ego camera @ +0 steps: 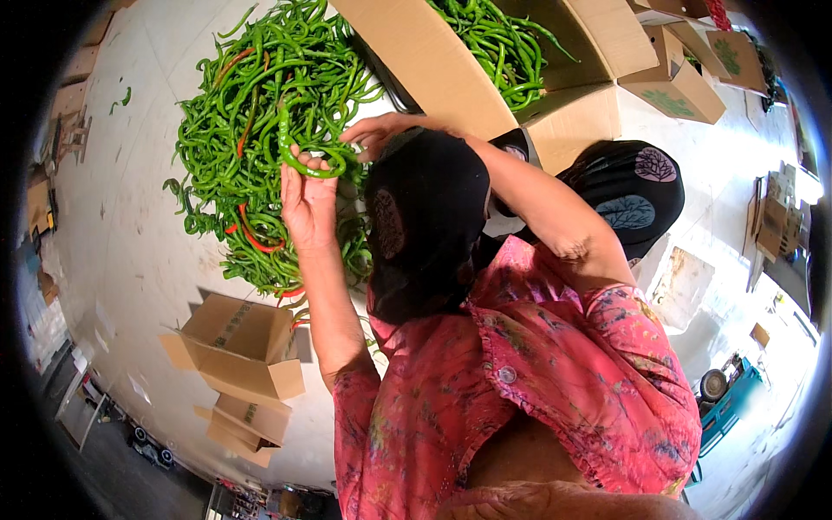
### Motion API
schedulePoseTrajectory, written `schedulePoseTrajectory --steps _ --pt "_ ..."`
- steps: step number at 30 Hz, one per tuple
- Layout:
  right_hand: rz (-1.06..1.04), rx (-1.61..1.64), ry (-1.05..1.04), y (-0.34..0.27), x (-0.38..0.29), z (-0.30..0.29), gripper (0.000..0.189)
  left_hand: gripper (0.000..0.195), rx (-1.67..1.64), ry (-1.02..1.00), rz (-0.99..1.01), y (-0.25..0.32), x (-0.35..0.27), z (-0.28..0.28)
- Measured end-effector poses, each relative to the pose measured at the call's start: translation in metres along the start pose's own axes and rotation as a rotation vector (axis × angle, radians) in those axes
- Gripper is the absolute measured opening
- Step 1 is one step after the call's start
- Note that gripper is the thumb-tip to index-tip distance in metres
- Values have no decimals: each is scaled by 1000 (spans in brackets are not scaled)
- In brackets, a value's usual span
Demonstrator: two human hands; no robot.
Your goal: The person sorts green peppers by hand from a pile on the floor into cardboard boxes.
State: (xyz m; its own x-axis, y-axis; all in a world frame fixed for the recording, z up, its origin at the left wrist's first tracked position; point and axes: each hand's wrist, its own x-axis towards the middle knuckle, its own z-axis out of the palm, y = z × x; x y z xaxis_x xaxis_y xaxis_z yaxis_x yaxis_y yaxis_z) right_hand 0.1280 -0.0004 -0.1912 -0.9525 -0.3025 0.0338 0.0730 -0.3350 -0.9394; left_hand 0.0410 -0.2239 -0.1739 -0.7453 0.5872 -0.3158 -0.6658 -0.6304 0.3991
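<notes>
My left hand (311, 201), palm up, has its fingers on a long, curved green chili pepper (286, 140). Behind it, a large heap of green chili peppers (227, 156) lies on the pale floor, with a few red ones among them. My right hand (374, 134) reaches past my knee to the heap's right edge. Its fingers are bent, and whether they hold a pepper cannot be told. Beyond that hand stands an open cardboard box (448, 71) with more green peppers (497, 58) inside.
My knees in black patterned cloth (429, 221) are close to both hands. Two open cardboard boxes (240, 338) (250, 422) stand at the lower left. More boxes (676, 78) are at the upper right. A dark tray-like object (396, 91) lies beside the large box. A teal vehicle (728, 403) is at the far right.
</notes>
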Motion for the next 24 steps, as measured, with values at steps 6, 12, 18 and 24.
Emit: schedulePoseTrajectory --steps 6,12,18,24 --pt "-207 29 210 18 -6 13 34 35 -94 -101 -52 -12 13 25" --pt "144 -143 448 -55 37 12 29 33 132 -274 138 6 11 72" --pt "54 -299 369 -149 20 50 17 35 307 -448 286 25 -6 131" --pt "-203 -831 461 -203 -4 61 21 34 324 -443 267 28 -32 173"
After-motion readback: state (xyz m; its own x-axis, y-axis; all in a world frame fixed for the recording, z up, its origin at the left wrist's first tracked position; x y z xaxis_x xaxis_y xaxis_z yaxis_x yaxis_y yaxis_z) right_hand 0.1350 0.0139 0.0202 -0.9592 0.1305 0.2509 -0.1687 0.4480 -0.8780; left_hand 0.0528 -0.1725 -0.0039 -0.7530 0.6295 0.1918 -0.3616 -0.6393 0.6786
